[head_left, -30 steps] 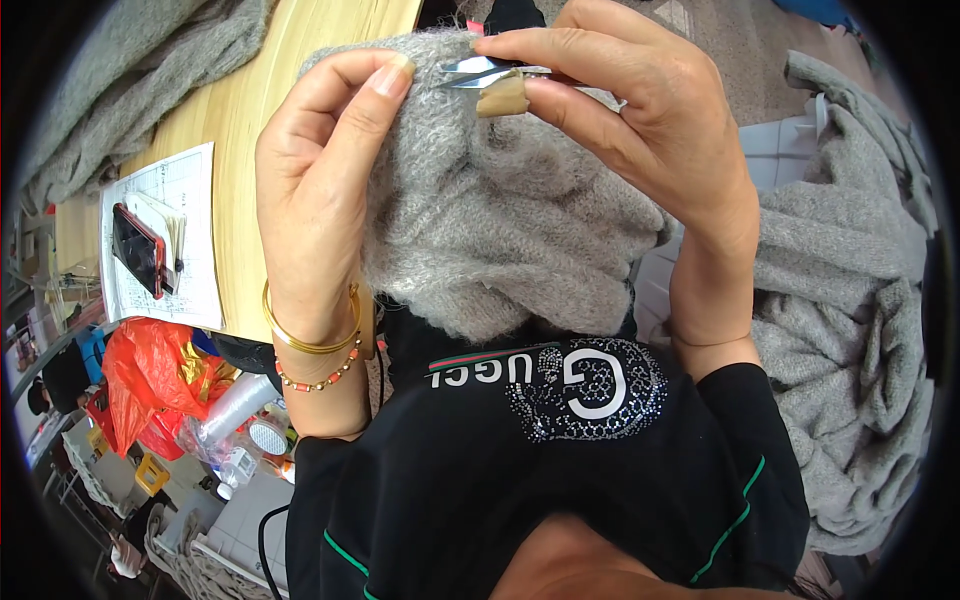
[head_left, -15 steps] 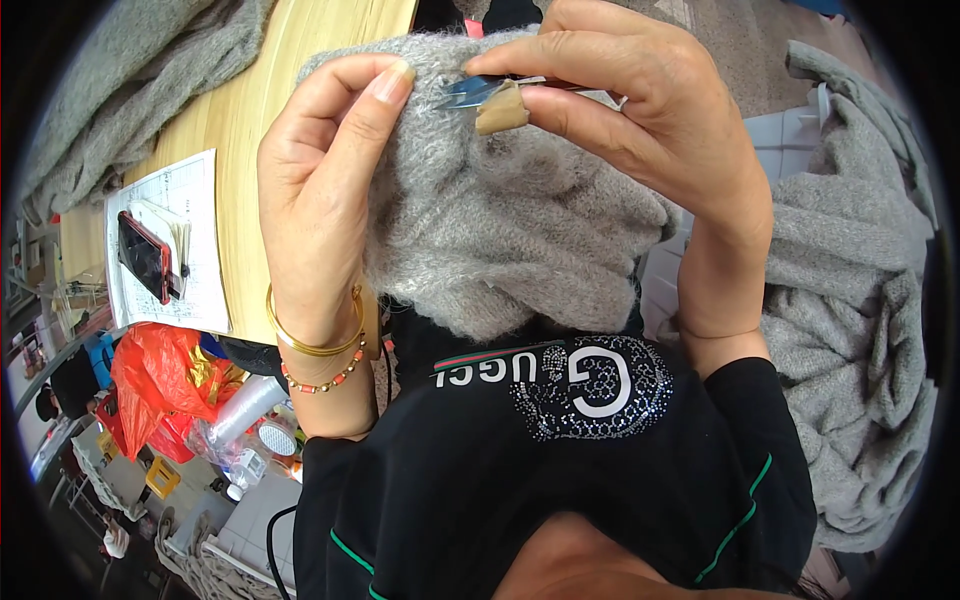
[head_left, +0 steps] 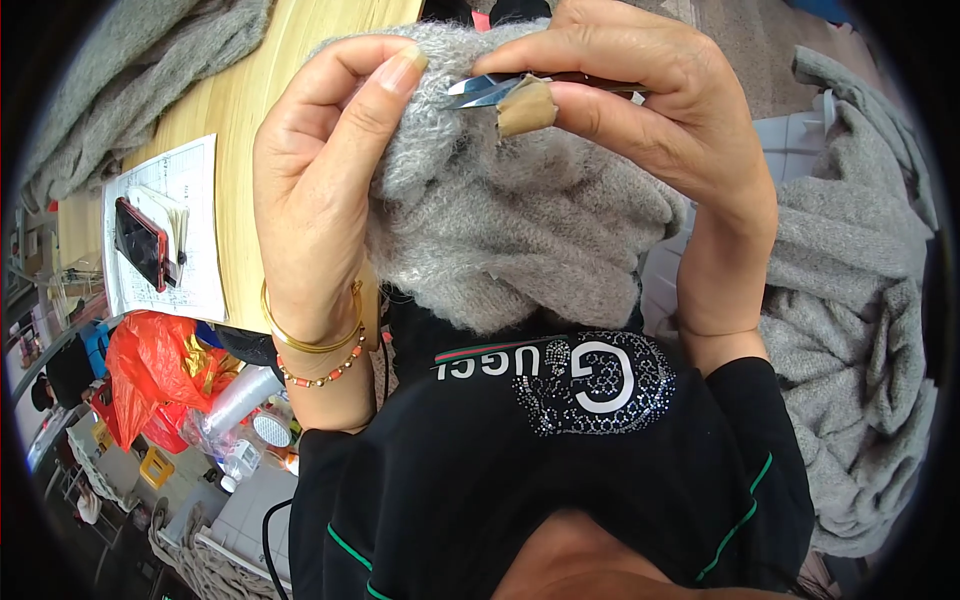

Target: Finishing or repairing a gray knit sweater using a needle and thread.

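Note:
A grey fuzzy knitted garment [head_left: 500, 240] lies bunched in front of me, partly over the table's edge. My left hand [head_left: 335, 150] pinches its upper part between thumb and forefinger; the pinched spot itself is hidden. Thread snips [head_left: 480, 98] with shiny blades are held in my right hand [head_left: 645, 100]. Tan tape or wrapping [head_left: 527, 106] covers part of them beside my thumb. Their blades point left toward the pinched knit, slightly apart at the tips, just right of my left thumb.
On the left is a pale wooden table [head_left: 255, 190] with papers [head_left: 205, 270] and a phone [head_left: 142, 245]. More grey knitwear [head_left: 180, 80] lies at the upper left, and a large heap [head_left: 850, 330] hangs at the right. Below the table are a red plastic bag [head_left: 150, 365] and bottles [head_left: 240, 460].
The snips and my right hand have shifted slightly right, away from my left fingertips. My left fingertips have moved a little up and right, still pinching the knit.

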The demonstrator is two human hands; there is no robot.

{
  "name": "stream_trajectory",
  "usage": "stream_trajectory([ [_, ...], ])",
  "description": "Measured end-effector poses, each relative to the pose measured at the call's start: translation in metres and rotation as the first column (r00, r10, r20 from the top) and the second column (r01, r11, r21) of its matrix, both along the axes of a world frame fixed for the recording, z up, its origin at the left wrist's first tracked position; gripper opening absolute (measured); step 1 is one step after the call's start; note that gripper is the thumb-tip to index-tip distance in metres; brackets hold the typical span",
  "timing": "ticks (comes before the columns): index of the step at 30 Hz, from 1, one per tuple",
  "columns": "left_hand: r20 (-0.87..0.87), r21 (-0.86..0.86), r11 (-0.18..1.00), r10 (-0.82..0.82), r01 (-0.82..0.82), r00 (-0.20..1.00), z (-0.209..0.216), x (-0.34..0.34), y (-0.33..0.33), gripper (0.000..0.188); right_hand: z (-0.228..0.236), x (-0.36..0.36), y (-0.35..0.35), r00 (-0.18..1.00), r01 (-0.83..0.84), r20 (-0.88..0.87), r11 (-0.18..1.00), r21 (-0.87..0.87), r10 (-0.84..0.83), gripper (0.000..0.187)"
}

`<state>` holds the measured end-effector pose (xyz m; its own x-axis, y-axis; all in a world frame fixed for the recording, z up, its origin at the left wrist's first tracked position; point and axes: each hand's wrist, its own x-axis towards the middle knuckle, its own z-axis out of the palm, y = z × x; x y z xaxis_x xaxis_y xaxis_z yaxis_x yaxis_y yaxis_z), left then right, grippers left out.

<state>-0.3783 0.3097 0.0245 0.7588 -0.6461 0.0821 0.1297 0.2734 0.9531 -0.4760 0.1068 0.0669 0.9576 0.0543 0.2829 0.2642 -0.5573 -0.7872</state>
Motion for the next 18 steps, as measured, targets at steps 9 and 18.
stream_trajectory([
  [9, 0.024, 0.022, 0.999, -0.049, 0.049, 0.998, -0.0028, 0.0031, 0.0082, 0.02, 0.0018, 0.0014, 0.0023, 0.999, -0.014, -0.031, 1.0, 0.004, 0.014, 0.023],
  [18, 0.041, -0.038, 0.999, -0.021, 0.023, 0.999, -0.004, -0.0002, 0.0013, 0.016, -0.0035, 0.0026, 0.0041, 0.999, -0.025, -0.028, 0.996, 0.084, 0.028, 0.02],
])
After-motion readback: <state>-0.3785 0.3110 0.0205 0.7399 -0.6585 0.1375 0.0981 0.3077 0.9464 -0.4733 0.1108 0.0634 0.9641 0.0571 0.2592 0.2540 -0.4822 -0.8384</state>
